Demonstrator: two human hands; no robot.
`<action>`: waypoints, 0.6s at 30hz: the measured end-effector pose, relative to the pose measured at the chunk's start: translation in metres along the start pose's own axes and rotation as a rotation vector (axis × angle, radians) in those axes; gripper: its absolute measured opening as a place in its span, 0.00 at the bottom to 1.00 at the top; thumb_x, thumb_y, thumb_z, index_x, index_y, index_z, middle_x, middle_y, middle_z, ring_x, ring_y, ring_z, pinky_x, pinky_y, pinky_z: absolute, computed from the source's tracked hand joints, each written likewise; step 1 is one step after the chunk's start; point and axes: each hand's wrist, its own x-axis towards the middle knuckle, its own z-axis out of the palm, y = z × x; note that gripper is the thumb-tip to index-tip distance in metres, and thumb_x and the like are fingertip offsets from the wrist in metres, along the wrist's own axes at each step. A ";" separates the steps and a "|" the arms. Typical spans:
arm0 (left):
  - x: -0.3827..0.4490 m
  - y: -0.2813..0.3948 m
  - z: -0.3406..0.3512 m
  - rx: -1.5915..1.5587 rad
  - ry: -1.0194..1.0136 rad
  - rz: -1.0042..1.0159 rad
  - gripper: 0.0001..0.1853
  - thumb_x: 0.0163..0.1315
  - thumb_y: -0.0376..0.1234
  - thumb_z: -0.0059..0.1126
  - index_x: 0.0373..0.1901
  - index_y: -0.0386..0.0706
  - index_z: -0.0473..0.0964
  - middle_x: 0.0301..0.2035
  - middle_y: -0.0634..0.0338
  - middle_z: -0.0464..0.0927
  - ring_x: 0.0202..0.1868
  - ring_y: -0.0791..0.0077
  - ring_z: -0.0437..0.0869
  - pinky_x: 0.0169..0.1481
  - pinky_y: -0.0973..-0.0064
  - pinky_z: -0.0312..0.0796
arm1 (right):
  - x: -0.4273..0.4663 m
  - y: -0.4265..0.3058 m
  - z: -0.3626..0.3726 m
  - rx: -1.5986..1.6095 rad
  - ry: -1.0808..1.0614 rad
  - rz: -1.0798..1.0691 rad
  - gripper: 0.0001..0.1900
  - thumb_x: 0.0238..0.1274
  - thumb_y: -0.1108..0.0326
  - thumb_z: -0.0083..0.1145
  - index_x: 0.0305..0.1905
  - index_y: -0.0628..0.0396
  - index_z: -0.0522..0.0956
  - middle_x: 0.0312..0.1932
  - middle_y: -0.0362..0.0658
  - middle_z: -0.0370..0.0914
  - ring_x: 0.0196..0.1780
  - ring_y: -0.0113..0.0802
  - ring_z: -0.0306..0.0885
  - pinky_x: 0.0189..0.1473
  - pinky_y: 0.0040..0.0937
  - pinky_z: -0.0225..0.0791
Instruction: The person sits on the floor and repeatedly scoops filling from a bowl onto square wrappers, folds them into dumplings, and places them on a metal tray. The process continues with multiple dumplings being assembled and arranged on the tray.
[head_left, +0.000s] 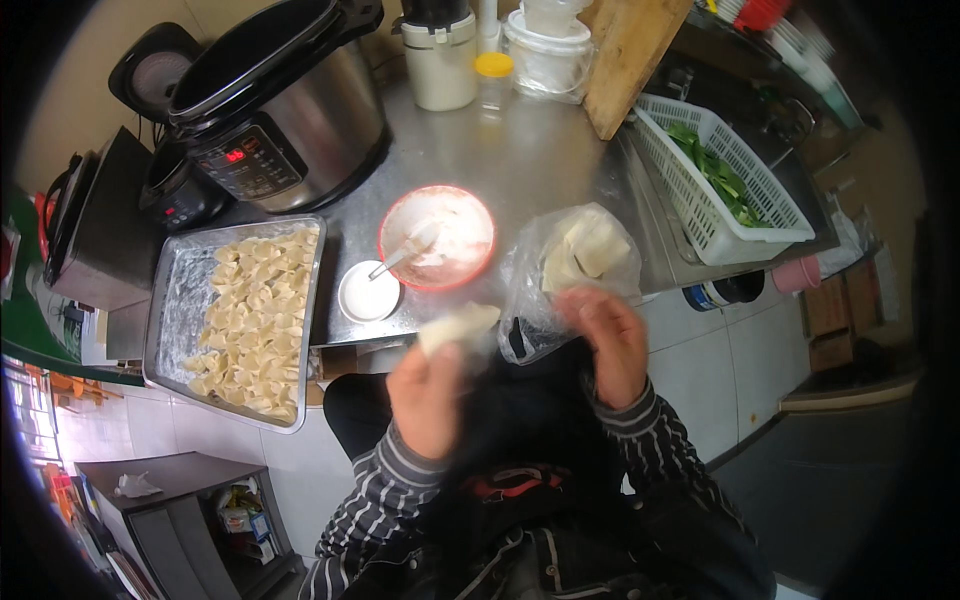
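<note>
My left hand (427, 401) holds a pale dough wrapper (459, 327), blurred by motion, in front of the table's edge. At the near lip of a clear plastic bag (525, 259) is my right hand (611, 341), its fingers curled and blurred. Whether it grips anything I cannot tell. Inside the bag lies a stack of dough wrappers (592, 244). Beyond my left hand stands a red-rimmed bowl (480, 271) with a whitish paste, and a flat-bladed utensil (409, 249) rests in it. A small white bowl (358, 311) with white contents sits beside it.
On my left, a metal tray (174, 315) bears rows of folded dumplings (255, 322). Behind it stands a large electric pressure cooker (330, 127). A yellow-lidded jar (493, 79) and white bucket (547, 56) stand at the back. Right, a white plastic basket (720, 217) holds green leaves (712, 176).
</note>
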 end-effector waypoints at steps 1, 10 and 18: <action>-0.003 0.003 0.003 0.277 -0.024 -0.020 0.14 0.72 0.30 0.57 0.55 0.33 0.81 0.49 0.50 0.87 0.53 0.60 0.87 0.61 0.62 0.78 | -0.005 -0.001 0.008 0.442 -0.158 0.164 0.25 0.81 0.62 0.49 0.71 0.69 0.67 0.69 0.55 0.75 0.67 0.47 0.78 0.70 0.41 0.70; 0.005 0.016 -0.027 1.048 -0.203 0.580 0.27 0.54 0.30 0.72 0.59 0.38 0.80 0.63 0.43 0.76 0.66 0.43 0.76 0.71 0.47 0.67 | 0.011 0.024 0.046 0.993 -0.248 0.469 0.29 0.76 0.59 0.45 0.75 0.65 0.63 0.75 0.60 0.67 0.77 0.55 0.66 0.79 0.53 0.58; 0.082 0.025 -0.092 1.452 -0.072 0.364 0.30 0.57 0.28 0.68 0.65 0.42 0.75 0.46 0.46 0.78 0.44 0.47 0.84 0.46 0.58 0.78 | 0.018 0.018 0.056 0.959 -0.189 0.484 0.26 0.77 0.63 0.47 0.74 0.62 0.65 0.73 0.60 0.69 0.75 0.59 0.68 0.76 0.56 0.61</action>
